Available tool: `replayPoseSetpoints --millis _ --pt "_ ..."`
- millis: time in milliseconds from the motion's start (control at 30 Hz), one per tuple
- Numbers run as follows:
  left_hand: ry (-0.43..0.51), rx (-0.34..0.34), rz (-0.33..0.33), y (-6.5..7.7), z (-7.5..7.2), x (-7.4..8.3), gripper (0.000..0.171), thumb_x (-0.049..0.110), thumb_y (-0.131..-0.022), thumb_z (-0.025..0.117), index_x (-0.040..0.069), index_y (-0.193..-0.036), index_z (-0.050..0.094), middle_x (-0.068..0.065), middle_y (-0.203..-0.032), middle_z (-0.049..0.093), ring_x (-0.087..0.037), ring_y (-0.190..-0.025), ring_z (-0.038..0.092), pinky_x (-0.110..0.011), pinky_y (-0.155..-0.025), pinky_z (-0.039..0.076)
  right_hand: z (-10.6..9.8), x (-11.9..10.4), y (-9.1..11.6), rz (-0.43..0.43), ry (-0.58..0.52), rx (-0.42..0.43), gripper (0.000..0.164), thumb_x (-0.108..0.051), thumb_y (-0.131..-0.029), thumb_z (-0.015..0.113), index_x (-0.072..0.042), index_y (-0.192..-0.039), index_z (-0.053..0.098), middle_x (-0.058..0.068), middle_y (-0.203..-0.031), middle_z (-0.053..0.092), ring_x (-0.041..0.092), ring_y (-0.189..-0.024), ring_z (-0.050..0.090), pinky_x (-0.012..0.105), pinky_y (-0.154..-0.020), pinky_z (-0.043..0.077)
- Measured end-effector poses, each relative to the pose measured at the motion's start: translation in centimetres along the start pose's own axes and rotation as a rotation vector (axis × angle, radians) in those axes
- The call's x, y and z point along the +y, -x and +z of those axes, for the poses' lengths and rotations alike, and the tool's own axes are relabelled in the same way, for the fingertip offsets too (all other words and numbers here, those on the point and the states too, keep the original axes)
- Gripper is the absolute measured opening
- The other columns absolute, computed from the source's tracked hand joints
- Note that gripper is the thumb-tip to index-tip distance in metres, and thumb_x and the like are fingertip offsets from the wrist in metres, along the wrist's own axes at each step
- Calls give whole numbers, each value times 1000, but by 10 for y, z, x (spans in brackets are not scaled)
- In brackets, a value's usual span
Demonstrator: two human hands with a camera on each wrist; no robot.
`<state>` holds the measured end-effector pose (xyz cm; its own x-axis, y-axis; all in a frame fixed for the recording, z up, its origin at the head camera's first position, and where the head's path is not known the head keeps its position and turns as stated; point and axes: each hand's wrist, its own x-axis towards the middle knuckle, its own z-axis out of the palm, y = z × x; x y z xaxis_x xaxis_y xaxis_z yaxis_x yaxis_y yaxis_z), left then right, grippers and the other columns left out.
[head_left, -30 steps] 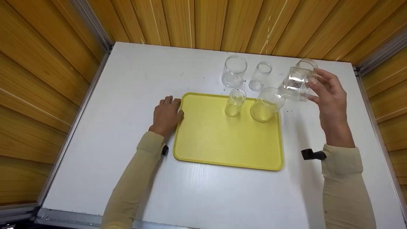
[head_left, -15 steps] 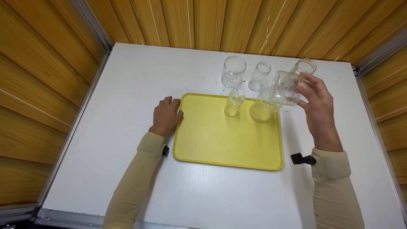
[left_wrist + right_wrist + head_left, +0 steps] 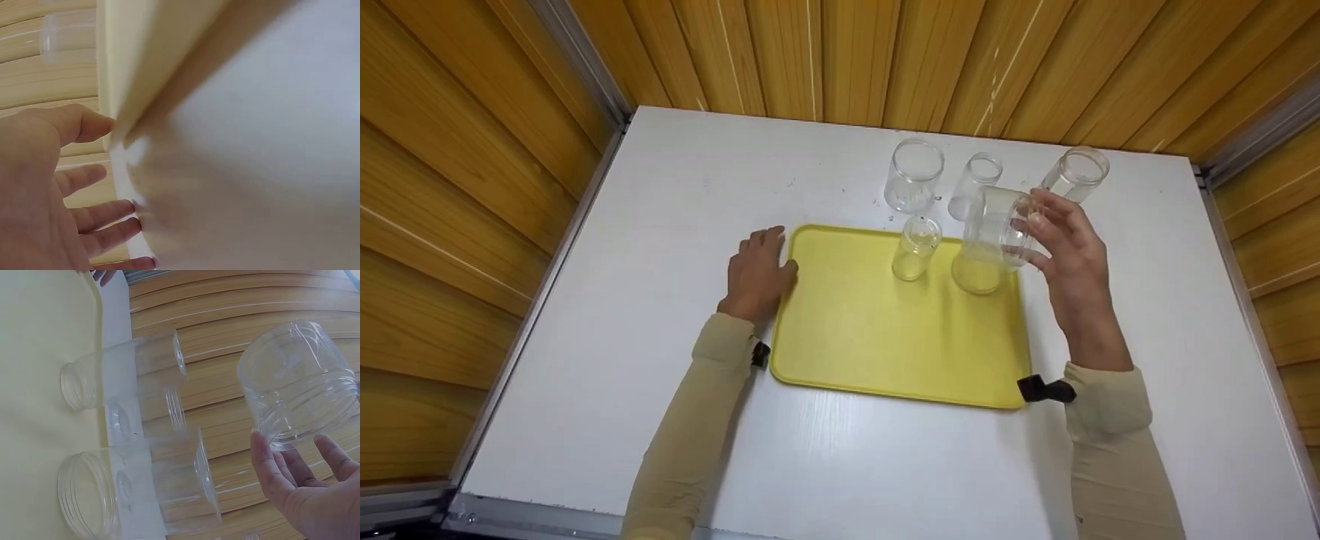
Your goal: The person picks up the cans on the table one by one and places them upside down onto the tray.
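Observation:
My right hand grips a clear wide-mouthed jar by its threaded neck, fingers and thumb around the rim. The jar is tipped on its side in the air, its base pointing left. It overlaps a wide clear jar that stands mouth down on the yellow tray. Beside that one, a narrow clear jar also stands mouth down, near the tray's back edge. At the tray's left edge rests my left hand, thumb against the rim and fingers spread on the table; the left wrist view shows it holding nothing.
Along the back of the white table stand a wide jar, a narrow jar and another jar at the right, all mouth up. Wood-patterned walls enclose the table's back and sides.
My right hand has carried the jar leftward and toward me, from near the back right jar to over the tray's back right part. My left hand has stayed in place.

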<state>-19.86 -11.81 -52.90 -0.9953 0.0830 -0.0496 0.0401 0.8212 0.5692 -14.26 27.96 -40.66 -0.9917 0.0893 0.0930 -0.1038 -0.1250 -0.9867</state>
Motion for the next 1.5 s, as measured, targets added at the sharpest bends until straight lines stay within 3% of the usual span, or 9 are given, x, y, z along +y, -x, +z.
replayPoseSetpoints --millis 167,300,400,533,700,833,1100,1200,1500 --pt "92 64 -24 -3 -4 19 68 27 -103 62 2 -162 38 -23 -159 43 -42 -142 43 -58 -107 43 6 3 2 16 -7 -16 42 -19 -105 64 -9 -146 58 18 -143 54 34 -131 54 36 -96 57" --pt "179 136 10 -2 -11 42 68 27 -103 66 3 -161 40 -22 -159 44 -40 -141 46 -56 -103 48 11 4 3 26 11 -33 44 -21 -105 64 -10 -147 57 17 -145 54 34 -134 53 37 -97 56" --pt "308 141 57 2 -17 59 66 27 -104 67 5 -161 41 -18 -160 45 -37 -143 46 -55 -106 46 14 5 3 33 11 -37 45 -22 -105 64 -10 -148 56 17 -145 54 35 -134 53 37 -97 56" --pt "479 77 170 8 -22 78 69 30 -104 67 9 -163 39 -13 -163 43 -30 -145 45 -52 -113 41 16 9 5 39 7 -43 45 -21 -105 64 -9 -148 56 17 -144 55 35 -133 54 38 -97 56" --pt "753 -44 362 18 -22 107 78 37 -98 73 14 -164 38 -7 -164 42 -24 -145 46 -53 -112 43 22 14 6 53 -1 -61 45 -20 -106 63 -9 -148 56 17 -143 55 35 -132 55 39 -96 57" --pt "900 -125 457 23 -21 126 82 35 -94 76 16 -165 38 -6 -165 41 -23 -147 45 -54 -110 46 27 15 6 63 -11 -65 44 -20 -106 63 -9 -148 56 16 -142 56 37 -131 55 40 -96 57" --pt "1007 -209 504 26 -14 145 81 20 -95 79 16 -165 38 -2 -166 38 -18 -146 44 -56 -108 49 33 17 7 55 -8 -89 42 -19 -107 61 -9 -148 57 16 -143 56 36 -130 56 42 -96 57" --pt "1036 -228 503 26 -11 150 81 17 -95 80 14 -164 39 -2 -166 38 -18 -146 44 -51 -104 53 35 17 7 51 -17 -86 41 -18 -107 60 -9 -147 57 16 -142 56 37 -130 57 41 -95 58" --pt "1041 -212 473 29 -7 156 79 20 -93 81 21 -163 44 8 -166 38 -20 -148 43 -44 -97 58 45 18 8 55 -31 -118 43 -19 -106 61 -8 -147 56 16 -143 57 36 -130 56 43 -96 57"
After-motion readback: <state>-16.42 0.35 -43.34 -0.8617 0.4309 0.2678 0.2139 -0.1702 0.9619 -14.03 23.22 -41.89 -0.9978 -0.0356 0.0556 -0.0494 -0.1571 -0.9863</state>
